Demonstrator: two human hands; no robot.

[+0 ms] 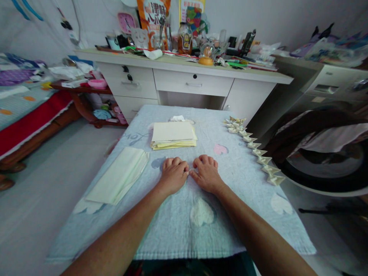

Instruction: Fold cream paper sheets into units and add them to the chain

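Two bare hands meet low over the blue cloth (166,237), thumbs almost tip to tip! The left hand (174,176) is curled, fingers bent, thumb and forefinger close together; the right hand (207,174) arches beside it, fingers loosely bent. Something small and pale seems to peek between the thumbs, but whether either hand grips it, I can't tell. Just beyond the left hand sits the paper stack (172,132), cream over yellow. Left of that hand, pale green sheets (119,176) lie slanted. Well off to the right, folded paper pieces (260,152) line up in a slanting row.
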